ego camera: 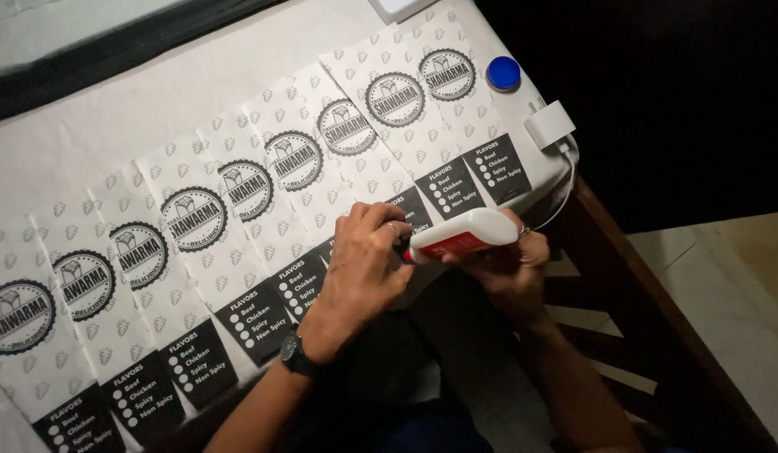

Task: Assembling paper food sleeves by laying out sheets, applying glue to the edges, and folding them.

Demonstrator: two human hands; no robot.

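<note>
A white glue bottle [460, 233] with a red label lies sideways in my right hand [510, 273], just off the table's near edge. My left hand [364, 264], a black watch on its wrist, has its fingers pinched at the bottle's red nozzle end. Both hands hover over the lower ends of printed paper sleeves [297, 193]. These are white with a round black logo and a black checkbox panel, and lie overlapped in a diagonal row across the white table [112, 109].
A blue round cap [503, 73] lies beside the far-right sleeve. A white charger block [549, 123] with a cable sits at the table's corner. A wooden chair frame [624, 277] stands to the right over tiled floor.
</note>
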